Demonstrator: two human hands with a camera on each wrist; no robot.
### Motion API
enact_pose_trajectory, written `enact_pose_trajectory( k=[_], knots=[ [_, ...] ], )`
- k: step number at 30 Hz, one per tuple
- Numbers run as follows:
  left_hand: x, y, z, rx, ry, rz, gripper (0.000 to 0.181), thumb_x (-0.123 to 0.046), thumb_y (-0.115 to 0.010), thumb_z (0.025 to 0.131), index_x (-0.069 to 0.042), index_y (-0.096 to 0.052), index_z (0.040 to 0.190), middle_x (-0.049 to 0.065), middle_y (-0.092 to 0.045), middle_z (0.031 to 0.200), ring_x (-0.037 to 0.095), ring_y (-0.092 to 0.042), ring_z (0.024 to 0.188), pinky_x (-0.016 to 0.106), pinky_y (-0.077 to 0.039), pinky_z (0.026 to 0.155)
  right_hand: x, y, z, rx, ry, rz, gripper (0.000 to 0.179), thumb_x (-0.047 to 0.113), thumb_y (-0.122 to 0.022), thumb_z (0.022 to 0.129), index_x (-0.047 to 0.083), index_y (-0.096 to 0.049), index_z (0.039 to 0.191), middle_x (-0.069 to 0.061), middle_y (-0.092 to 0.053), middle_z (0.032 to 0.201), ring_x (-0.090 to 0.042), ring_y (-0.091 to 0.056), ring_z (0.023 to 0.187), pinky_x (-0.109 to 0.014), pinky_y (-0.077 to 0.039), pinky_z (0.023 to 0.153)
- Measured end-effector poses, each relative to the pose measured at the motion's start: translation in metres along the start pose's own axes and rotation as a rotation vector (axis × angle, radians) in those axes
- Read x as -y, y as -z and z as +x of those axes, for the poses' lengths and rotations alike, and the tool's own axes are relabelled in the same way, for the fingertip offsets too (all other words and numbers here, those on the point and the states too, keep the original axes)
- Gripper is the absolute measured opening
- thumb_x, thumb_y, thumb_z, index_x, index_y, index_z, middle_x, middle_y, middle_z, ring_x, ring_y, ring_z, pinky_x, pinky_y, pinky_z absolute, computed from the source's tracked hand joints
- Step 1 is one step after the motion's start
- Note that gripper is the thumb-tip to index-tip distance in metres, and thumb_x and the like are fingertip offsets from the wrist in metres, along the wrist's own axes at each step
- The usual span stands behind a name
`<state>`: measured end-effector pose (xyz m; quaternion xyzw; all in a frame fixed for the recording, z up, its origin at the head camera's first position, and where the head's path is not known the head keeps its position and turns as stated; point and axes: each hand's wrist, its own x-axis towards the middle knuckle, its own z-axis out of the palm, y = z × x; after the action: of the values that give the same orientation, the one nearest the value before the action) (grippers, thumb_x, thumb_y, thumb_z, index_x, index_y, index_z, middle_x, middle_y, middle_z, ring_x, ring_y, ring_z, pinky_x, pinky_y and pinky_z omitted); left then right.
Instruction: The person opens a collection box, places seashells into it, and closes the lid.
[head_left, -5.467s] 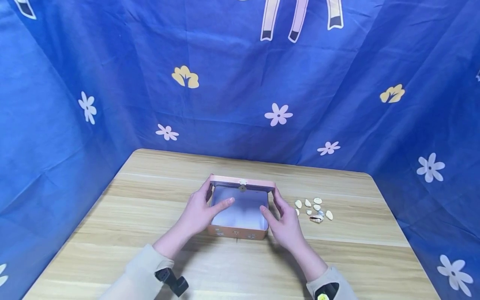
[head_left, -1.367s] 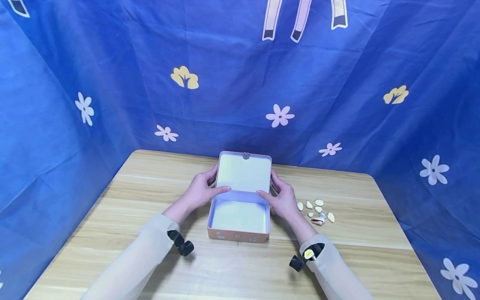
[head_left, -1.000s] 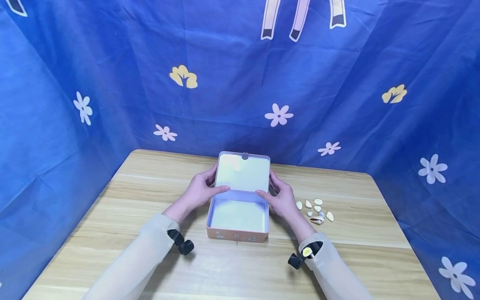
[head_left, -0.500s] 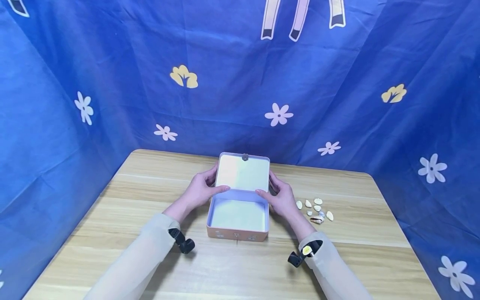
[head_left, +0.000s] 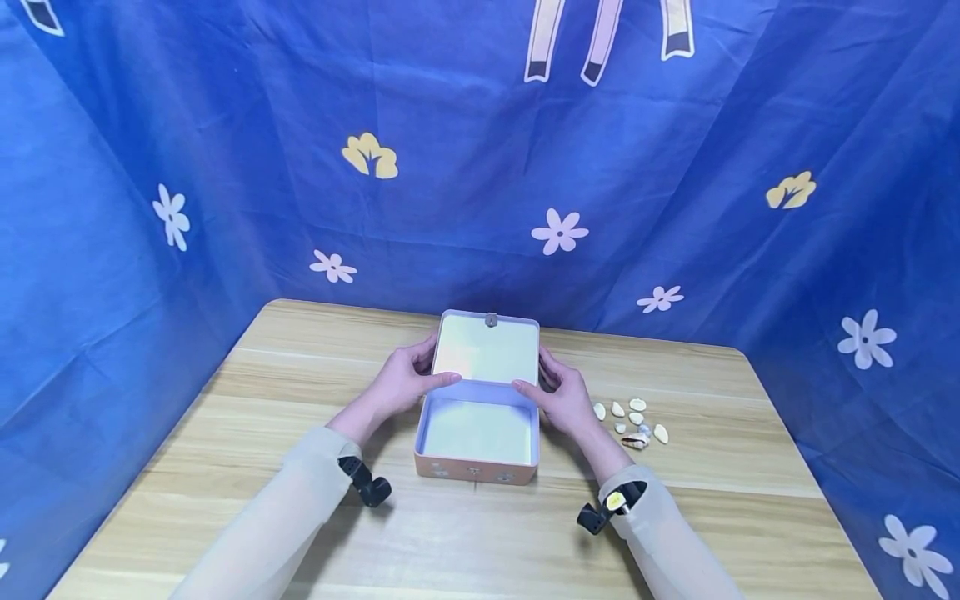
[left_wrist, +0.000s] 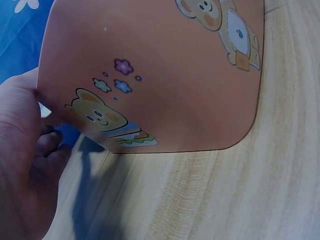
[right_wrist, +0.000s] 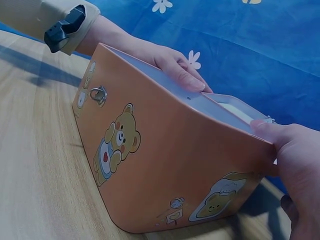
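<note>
An orange-pink tin box (head_left: 476,471) with bear pictures stands on the table, its hinged lid (head_left: 487,350) raised and leaning back. The inside of box and lid is pale, and a small latch (head_left: 491,320) sits at the lid's top edge. My left hand (head_left: 397,383) grips the left back corner, thumb over the rim; the other fingers reach behind the lid, partly hidden. On the opposite corner my right hand (head_left: 566,396) holds in the same way. The left wrist view shows the box's orange side (left_wrist: 175,90) beside my left hand (left_wrist: 20,145).
To the right of the box lie several small pale shells (head_left: 636,418) and a larger striped spiral shell (head_left: 636,442). The wooden table (head_left: 750,467) ends at a blue flowered cloth (head_left: 465,167) behind and on both sides.
Since 5.5 s ago the lid has swung up and back, with both hands on it. Over the last second it has leaned slightly further back; the hands have hardly moved.
</note>
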<state>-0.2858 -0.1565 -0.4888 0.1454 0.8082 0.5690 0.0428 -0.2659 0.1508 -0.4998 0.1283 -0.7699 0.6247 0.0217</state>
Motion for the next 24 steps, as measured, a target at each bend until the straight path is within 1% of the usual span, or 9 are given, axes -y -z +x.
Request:
enact_pose_trajectory(
  k=[5, 9, 12, 15, 18, 21, 24],
  knots=[
    [0.000, 0.000, 0.000, 0.013, -0.008, -0.023, 0.099, -0.029, -0.089, 0.089, 0.002, -0.031, 0.163, 0.022, -0.041, 0.161, 0.036, -0.049, 0.142, 0.044, -0.041, 0.116, -0.003, 0.002, 0.001, 0.019, -0.031, 0.000, 0.085, 0.013, -0.085, 0.093, -0.006, -0.036, 0.159, -0.020, -0.038, 0.163, -0.032, -0.039, 0.149, -0.035, -0.036, 0.119],
    [0.001, 0.000, 0.001, 0.022, 0.003, -0.030, 0.098, -0.026, -0.088, 0.090, 0.001, -0.029, 0.164, 0.022, -0.041, 0.161, 0.037, -0.048, 0.143, 0.045, -0.041, 0.116, 0.001, 0.001, 0.002, 0.035, -0.073, -0.013, 0.085, 0.012, -0.083, 0.094, -0.007, -0.032, 0.160, -0.021, -0.034, 0.164, -0.033, -0.037, 0.150, -0.038, -0.034, 0.120],
    [0.000, -0.001, 0.001, 0.027, 0.020, -0.030, 0.096, -0.023, -0.086, 0.092, 0.002, -0.027, 0.164, 0.023, -0.039, 0.161, 0.038, -0.047, 0.143, 0.046, -0.039, 0.117, 0.016, 0.002, -0.002, 0.043, -0.091, -0.021, 0.084, 0.010, -0.083, 0.094, -0.009, -0.033, 0.158, -0.024, -0.036, 0.162, -0.035, -0.038, 0.149, -0.041, -0.035, 0.119],
    [-0.003, -0.002, 0.001, 0.038, 0.040, -0.031, 0.094, -0.018, -0.085, 0.093, 0.007, -0.026, 0.162, 0.027, -0.039, 0.160, 0.041, -0.046, 0.143, 0.047, -0.039, 0.116, 0.031, 0.002, -0.007, 0.048, -0.094, -0.025, 0.081, 0.008, -0.082, 0.094, -0.012, -0.036, 0.156, -0.027, -0.037, 0.161, -0.039, -0.041, 0.147, -0.042, -0.037, 0.118],
    [-0.009, -0.002, -0.001, 0.047, 0.054, -0.039, 0.092, -0.014, -0.083, 0.094, 0.010, -0.026, 0.161, 0.029, -0.040, 0.158, 0.042, -0.047, 0.143, 0.048, -0.040, 0.115, 0.037, 0.002, -0.009, 0.052, -0.097, -0.021, 0.080, 0.008, -0.082, 0.094, -0.014, -0.035, 0.155, -0.028, -0.037, 0.161, -0.040, -0.041, 0.146, -0.041, -0.038, 0.117],
    [-0.010, -0.002, -0.002, 0.046, 0.048, -0.051, 0.092, -0.018, -0.084, 0.094, 0.009, -0.027, 0.161, 0.028, -0.041, 0.158, 0.040, -0.048, 0.142, 0.045, -0.042, 0.114, 0.038, 0.002, -0.010, 0.056, -0.103, -0.014, 0.081, 0.009, -0.082, 0.094, -0.014, -0.035, 0.156, -0.027, -0.037, 0.161, -0.039, -0.041, 0.146, -0.040, -0.039, 0.116],
    [-0.005, -0.002, -0.003, 0.041, 0.038, -0.060, 0.094, -0.024, -0.086, 0.092, 0.005, -0.030, 0.162, 0.025, -0.045, 0.157, 0.037, -0.051, 0.141, 0.042, -0.044, 0.113, 0.037, 0.002, -0.010, 0.058, -0.108, -0.014, 0.080, 0.011, -0.082, 0.095, -0.012, -0.035, 0.156, -0.027, -0.038, 0.161, -0.039, -0.042, 0.145, -0.040, -0.040, 0.115]
  ],
)
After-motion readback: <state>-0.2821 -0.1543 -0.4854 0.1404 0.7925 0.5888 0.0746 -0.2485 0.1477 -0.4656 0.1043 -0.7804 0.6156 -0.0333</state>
